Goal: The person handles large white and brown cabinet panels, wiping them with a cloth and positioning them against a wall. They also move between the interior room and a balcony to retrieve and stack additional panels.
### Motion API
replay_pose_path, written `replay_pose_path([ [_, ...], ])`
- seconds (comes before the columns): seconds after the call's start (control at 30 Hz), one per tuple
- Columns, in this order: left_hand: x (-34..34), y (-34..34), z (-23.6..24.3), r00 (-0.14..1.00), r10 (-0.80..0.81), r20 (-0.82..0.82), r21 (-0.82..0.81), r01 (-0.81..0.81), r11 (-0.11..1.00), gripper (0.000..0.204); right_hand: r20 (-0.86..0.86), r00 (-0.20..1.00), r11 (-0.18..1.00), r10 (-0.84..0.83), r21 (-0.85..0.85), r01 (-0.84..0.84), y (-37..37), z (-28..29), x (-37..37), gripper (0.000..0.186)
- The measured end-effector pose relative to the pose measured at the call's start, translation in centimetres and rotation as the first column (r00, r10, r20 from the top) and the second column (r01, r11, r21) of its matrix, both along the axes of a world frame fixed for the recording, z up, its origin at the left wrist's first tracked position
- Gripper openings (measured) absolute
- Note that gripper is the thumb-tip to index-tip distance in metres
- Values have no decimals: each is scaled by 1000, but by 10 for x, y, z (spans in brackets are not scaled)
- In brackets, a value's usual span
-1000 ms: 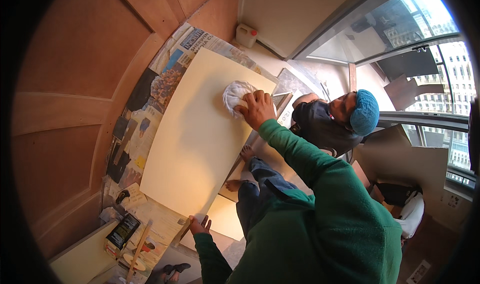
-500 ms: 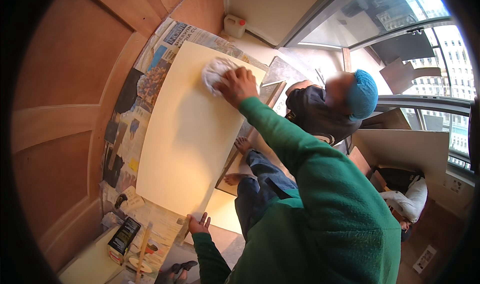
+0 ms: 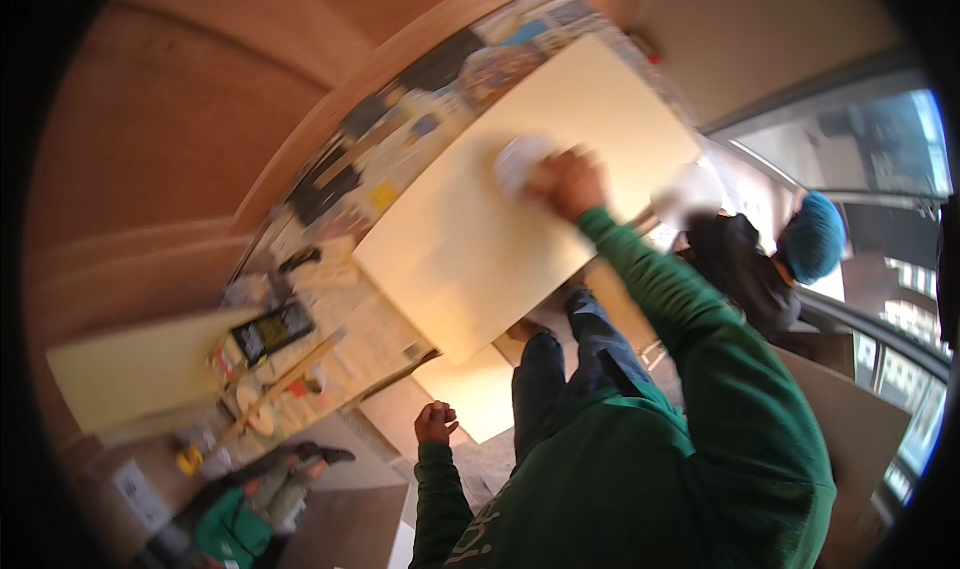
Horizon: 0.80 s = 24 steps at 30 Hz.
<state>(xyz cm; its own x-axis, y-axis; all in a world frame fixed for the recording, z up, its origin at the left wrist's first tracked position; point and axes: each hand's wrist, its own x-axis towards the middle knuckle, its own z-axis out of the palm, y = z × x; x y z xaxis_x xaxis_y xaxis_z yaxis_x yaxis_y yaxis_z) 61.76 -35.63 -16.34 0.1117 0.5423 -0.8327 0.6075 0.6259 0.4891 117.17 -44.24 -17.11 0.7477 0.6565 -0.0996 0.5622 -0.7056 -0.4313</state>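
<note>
A large pale cream board [image 3: 480,269] lies flat on a newspaper-covered table. On its upper part my right hand [image 3: 574,183] presses a bunched white cloth [image 3: 519,165], fingers closed around it; both are blurred by motion. Off the board's near edge, my left hand [image 3: 437,424] hangs in the air, its fingers curled in loosely and nothing visible in them.
Beside the board's left end are a dark tin [image 3: 272,333], a wooden stick [image 3: 290,379] and a round lid [image 3: 255,410]. A person in a blue head covering [image 3: 812,239] is at the right. Another person in green [image 3: 235,527] appears lower left. Brown wooden panels [image 3: 190,129] stand behind the table.
My view has swung, so the board now appears tilted and further right. My right hand has moved the cloth toward the board's middle. My left hand has come off the board's edge and curled.
</note>
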Motion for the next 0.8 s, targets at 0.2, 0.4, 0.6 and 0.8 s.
replay_pose_path([
  [0.2,-131,-87,8,949,211,-236,86,-195,977,17,408,774,849,-485,8,528,79,7,49,56],
  [0.4,-151,-103,-1,894,444,53,-467,-371,803,15,56,969,961,239,129,-244,206,-1,-241,52],
  [0.6,-103,-105,1,999,6,36,-128,-1,992,18,29,939,905,343,257,-339,173,10,-271,49],
  [0.8,-76,-97,10,846,-530,57,-37,532,846,20,180,853,833,490,191,-519,9,7,-264,48],
])
